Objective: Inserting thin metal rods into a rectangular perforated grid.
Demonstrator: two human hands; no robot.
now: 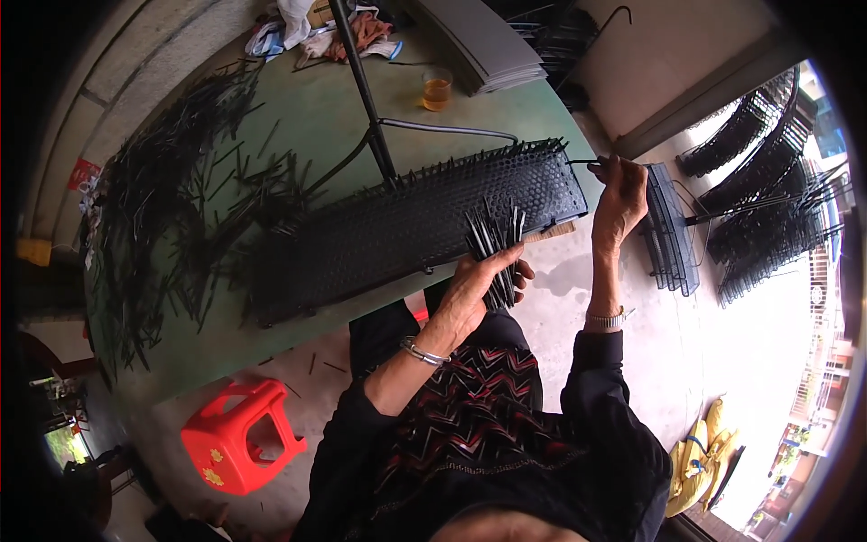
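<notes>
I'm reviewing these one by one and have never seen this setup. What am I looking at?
No machine: a person works bare-handed. The one picture comes from a fisheye camera on their head, looking down, so straight edges bend. The left hand grips a bundle of black sticks; the right hand, near the right end of a black panel, seems to pinch a thin dark piece. On the green table are loose sticks, a cup, cloths and grey sheets. Below is a red stool.
</notes>
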